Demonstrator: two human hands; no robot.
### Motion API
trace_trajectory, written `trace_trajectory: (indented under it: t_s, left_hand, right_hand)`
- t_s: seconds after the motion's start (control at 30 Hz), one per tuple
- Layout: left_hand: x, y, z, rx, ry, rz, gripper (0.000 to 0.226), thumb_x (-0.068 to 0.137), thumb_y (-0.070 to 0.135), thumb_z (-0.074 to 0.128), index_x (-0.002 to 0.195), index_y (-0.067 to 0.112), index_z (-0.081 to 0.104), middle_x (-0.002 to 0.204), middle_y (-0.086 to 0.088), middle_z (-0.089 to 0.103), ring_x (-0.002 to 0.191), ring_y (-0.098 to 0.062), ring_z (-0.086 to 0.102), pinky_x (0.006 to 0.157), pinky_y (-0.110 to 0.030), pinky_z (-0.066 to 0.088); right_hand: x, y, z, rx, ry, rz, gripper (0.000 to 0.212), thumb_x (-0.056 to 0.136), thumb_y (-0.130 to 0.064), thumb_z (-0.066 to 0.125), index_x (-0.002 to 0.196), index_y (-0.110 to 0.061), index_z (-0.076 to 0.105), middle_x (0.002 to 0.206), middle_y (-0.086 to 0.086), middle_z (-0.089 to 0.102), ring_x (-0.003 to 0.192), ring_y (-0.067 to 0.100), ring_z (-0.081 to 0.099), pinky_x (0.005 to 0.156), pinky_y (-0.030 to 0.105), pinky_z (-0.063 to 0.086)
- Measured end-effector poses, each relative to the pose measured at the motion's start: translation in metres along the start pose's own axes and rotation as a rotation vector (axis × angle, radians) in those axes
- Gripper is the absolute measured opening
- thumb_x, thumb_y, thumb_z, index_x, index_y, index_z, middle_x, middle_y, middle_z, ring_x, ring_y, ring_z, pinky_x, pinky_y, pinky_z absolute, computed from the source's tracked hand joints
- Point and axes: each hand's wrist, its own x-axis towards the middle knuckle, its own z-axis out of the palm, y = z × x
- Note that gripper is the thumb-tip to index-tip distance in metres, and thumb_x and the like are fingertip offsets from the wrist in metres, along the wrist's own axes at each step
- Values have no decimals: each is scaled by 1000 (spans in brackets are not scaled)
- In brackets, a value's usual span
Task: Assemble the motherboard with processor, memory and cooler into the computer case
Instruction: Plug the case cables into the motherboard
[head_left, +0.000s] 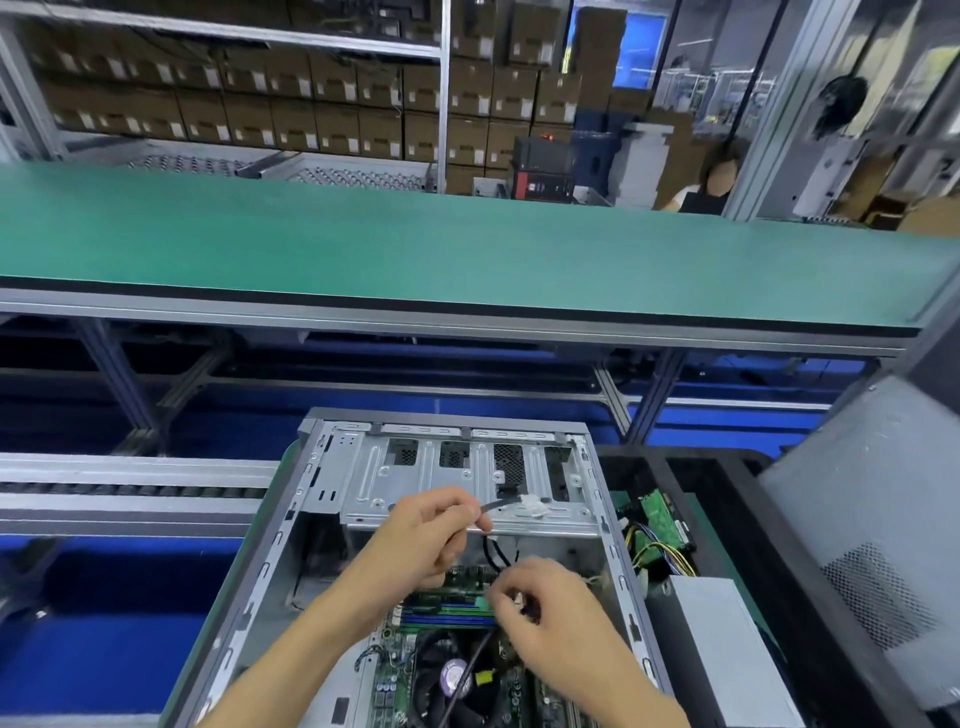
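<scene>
Two hands work inside the open computer case (457, 519) at six o'clock. Left hand (423, 540) fingers pinch a black cable (498, 506) by the drive bay; right hand (545, 608) fingers grip a small connector (516, 597) above the motherboard (447, 613), beyond its cooler (447, 675).

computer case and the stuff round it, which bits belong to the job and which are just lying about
In the job:
computer case
motherboard
cooler fan
black cable, pinched by left hand
right hand, fingers curled over the memory slots

Lying about:
green bench
stacked cartons
grey side panel
second board with yellow wires
</scene>
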Motion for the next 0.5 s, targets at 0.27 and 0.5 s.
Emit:
trace_trajectory:
  t_s: [0.27, 0.5]
  left_hand:
    - [-8, -2, -5, 151, 21, -74, 28, 92, 25, 49, 67, 22, 61, 54, 5, 36, 49, -11, 28, 47, -21, 25]
    - [-12, -10, -3, 432, 78, -85, 22, 98, 29, 54, 81, 29, 68, 66, 7, 62, 58, -7, 53, 59, -20, 42]
  right_hand:
    - [9, -10, -25, 1223, 216, 231, 50, 105, -16, 30, 100, -5, 78, 80, 20, 70, 58, 17, 55, 46, 25, 40]
    - [12, -8, -13, 1096, 209, 193, 39, 106, -24, 45, 96, -17, 81, 80, 16, 71, 58, 17, 58, 44, 27, 45]
